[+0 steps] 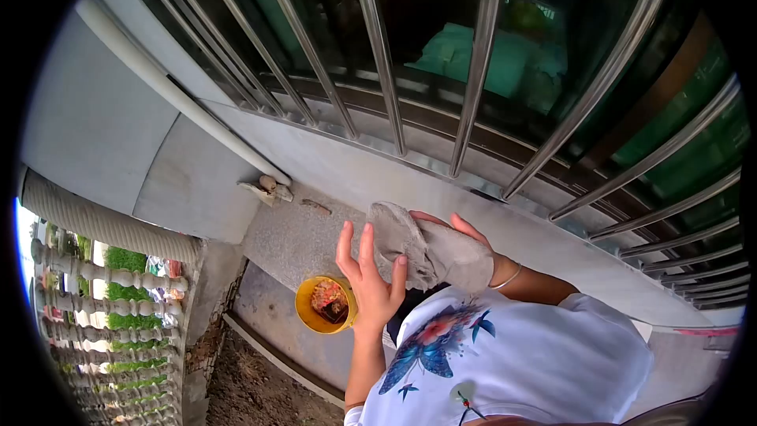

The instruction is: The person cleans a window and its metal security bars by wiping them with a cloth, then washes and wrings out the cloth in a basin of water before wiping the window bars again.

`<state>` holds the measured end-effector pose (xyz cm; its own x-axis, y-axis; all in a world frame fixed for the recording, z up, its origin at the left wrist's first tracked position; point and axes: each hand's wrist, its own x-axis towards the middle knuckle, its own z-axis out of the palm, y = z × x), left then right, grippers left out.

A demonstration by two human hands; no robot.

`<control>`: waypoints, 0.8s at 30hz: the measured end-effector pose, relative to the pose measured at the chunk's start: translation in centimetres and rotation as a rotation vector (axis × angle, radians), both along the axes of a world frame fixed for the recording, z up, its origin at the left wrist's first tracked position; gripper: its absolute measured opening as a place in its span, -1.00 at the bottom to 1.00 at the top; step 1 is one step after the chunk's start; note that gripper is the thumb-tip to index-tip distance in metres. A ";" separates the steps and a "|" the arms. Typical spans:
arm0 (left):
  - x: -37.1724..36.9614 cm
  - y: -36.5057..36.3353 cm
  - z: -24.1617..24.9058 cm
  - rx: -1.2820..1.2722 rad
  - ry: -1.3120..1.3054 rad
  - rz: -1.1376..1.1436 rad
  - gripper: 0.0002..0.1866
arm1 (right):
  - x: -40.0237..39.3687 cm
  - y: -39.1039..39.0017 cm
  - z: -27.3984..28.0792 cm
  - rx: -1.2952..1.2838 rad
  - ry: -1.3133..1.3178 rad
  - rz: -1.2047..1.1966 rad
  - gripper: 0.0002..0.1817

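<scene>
My right hand [471, 230] comes in from the right and holds a bunched grey cloth [430, 248], its palm and most fingers hidden behind the folds. A thin bracelet circles that wrist. On the left, my left hand [371, 282] is raised with fingers stretched and apart, the thumb right beside the cloth's edge. Below and left of it on the ground stands a yellow bucket [303, 312] with reddish-orange bits and a dark piece inside; the hand partly covers its rim.
Metal window bars [378, 51] run along the white wall above my hands. A pale pipe [185, 106] slopes down to a small pile of objects [268, 189] on the concrete. To the left is a stone balustrade [110, 300], with bare soil [260, 383] below.
</scene>
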<state>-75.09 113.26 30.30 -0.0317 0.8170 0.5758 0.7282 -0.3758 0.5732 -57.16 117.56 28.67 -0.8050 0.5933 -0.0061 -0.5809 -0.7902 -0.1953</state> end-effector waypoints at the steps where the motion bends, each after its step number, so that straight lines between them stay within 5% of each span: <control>1: -0.8 2.2 0.4 0.022 -0.083 0.030 -0.29 | 0.3 0.8 1.5 0.013 -0.050 -0.162 -0.35; 6: -3.3 14.8 0.5 0.120 -0.306 -0.163 -0.38 | 3.0 2.7 1.9 -0.096 0.056 -0.523 -0.27; 9: -3.3 20.2 1.5 0.118 -0.329 -0.355 -0.38 | 2.2 1.5 3.6 -0.131 -0.083 -0.970 -0.26; 11: -3.5 23.5 2.3 0.157 -0.395 -0.496 -0.39 | 1.4 1.7 4.6 0.381 0.006 -1.168 -0.26; 14: -4.3 27.1 3.6 0.127 -0.430 -0.671 -0.39 | -0.4 2.4 5.8 0.354 -0.086 -1.584 -0.31; 17: -3.6 29.2 3.9 0.037 -0.478 -0.906 -0.39 | -1.6 4.8 8.4 0.554 -0.109 -1.644 -0.35; 18: -2.9 29.6 3.4 -0.001 -0.510 -0.975 -0.40 | -1.5 6.1 8.2 0.477 -0.238 -1.818 -0.38; 19: -2.4 29.8 2.9 -0.039 -0.544 -1.038 -0.40 | -2.1 8.3 9.6 0.521 -0.663 -2.012 -0.38; 21: -1.6 29.4 3.4 -0.243 -0.486 -1.153 -0.39 | 1.2 11.2 7.0 0.528 -1.134 -2.144 -0.37; 22: -0.8 29.0 2.7 -0.292 -0.605 -1.189 -0.40 | 2.7 12.3 7.2 0.535 -1.143 -2.144 -0.37; 24: 0.4 28.6 1.3 -0.330 -0.726 -1.222 -0.41 | 5.5 15.0 8.3 0.762 -1.650 -2.171 -0.40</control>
<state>-74.68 141.84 31.57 0.5686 0.6365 0.5212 -0.4232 -0.3169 0.8488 -51.63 132.55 36.99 0.6137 0.2582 0.7462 0.6414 0.3881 -0.6618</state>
